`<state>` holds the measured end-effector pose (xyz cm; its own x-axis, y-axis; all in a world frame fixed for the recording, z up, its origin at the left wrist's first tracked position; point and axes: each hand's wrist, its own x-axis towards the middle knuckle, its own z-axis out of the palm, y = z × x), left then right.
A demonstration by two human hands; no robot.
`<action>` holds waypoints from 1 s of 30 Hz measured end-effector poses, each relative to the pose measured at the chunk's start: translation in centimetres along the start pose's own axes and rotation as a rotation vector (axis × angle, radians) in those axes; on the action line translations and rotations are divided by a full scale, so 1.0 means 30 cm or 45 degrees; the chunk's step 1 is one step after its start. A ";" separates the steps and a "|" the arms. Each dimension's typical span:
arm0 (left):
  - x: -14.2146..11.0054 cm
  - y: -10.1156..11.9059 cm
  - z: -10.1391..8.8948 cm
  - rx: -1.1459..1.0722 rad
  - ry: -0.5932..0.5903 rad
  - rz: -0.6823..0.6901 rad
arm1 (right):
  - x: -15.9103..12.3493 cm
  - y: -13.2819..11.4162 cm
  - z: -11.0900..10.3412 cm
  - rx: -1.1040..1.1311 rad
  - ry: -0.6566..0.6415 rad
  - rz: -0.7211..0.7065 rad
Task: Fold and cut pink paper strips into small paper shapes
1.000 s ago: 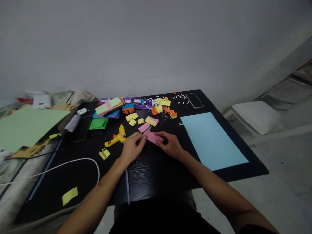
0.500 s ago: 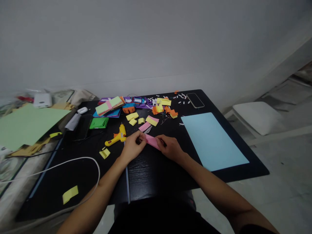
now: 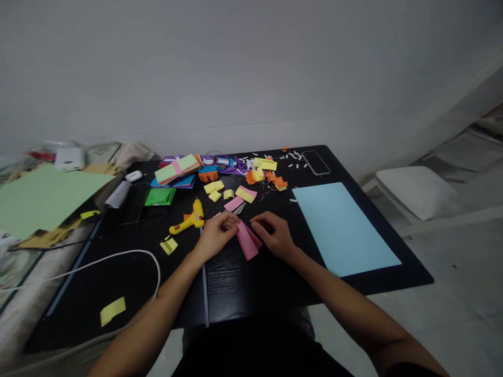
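A folded pink paper strip (image 3: pixel 247 242) fans out into two flaps that point toward me. My left hand (image 3: pixel 217 232) pinches its upper end between thumb and fingers. Just right of the paper, my right hand (image 3: pixel 275 234) is open, fingers curved and thumb apart, with nothing visible in it. Scissor blades (image 3: pixel 239 208) show beyond my hands, beside a pink strip (image 3: pixel 234 203) and a yellow-and-pink strip (image 3: pixel 246 194). To the left of my left hand lies a yellow glue gun (image 3: pixel 192 217), with a small folded yellow paper (image 3: pixel 168 245) close by.
A light blue sheet (image 3: pixel 346 230) covers the table's right side, with a phone (image 3: pixel 316 163) behind it. Coloured paper stacks (image 3: pixel 178 170) and scraps line the back. A white cable (image 3: pixel 157 267) loops over my left forearm. A white stool (image 3: pixel 408 191) stands right.
The pink strip, earlier stretched between both hands, now hangs folded from my left hand with its flaps spread. My right hand has let go and moved slightly away.
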<state>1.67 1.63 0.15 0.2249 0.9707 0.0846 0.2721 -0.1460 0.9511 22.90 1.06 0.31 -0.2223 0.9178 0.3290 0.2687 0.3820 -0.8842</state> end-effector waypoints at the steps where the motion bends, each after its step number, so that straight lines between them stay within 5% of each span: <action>1: -0.003 0.005 0.001 0.035 -0.046 0.014 | 0.009 0.010 0.003 0.055 0.016 0.081; 7: -0.012 0.024 0.014 0.111 -0.181 0.041 | 0.032 0.051 0.016 0.311 -0.311 0.341; 30: -0.012 0.039 0.000 0.139 -0.229 0.025 | 0.025 0.058 0.020 0.364 -0.299 0.366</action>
<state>1.90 1.11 1.24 0.3918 0.9192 0.0391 0.3635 -0.1937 0.9112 22.63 2.35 -1.19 -0.3919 0.9200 0.0023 0.0890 0.0404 -0.9952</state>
